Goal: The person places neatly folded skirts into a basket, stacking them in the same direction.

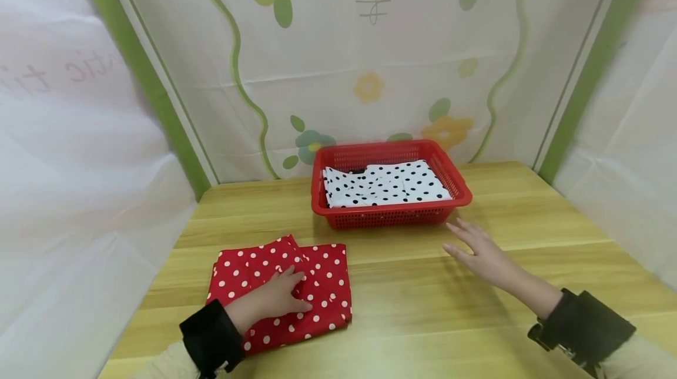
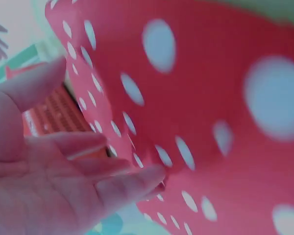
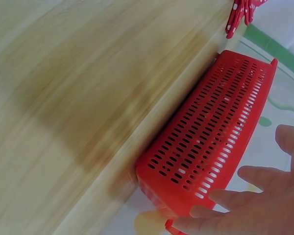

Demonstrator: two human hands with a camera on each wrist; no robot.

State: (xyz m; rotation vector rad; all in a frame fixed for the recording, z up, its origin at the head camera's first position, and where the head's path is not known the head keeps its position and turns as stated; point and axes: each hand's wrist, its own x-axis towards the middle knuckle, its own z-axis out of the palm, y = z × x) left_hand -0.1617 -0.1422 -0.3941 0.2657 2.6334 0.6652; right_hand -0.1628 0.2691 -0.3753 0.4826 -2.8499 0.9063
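Note:
A folded red cloth with white polka dots (image 1: 325,273) lies on the left part of the table. Over it is my left hand (image 1: 277,295), fingers loosely spread and fingertips right at the fabric; the left wrist view shows the dotted cloth (image 2: 201,112) close beside the fingers. My right hand (image 1: 483,255) hovers above the table with fingers extended and nothing in it. It is nearest to a red plastic basket (image 1: 391,217) at the back, whose slotted side shows in the right wrist view. Inside the basket lies a folded white cloth with black dots (image 1: 391,184).
The wooden table (image 1: 402,320) has a pale grain. Behind it hangs a white curtain (image 1: 328,73) printed with flowers and green vines, and white fabric walls stand on both sides. Black bands (image 1: 214,335) circle both wrists.

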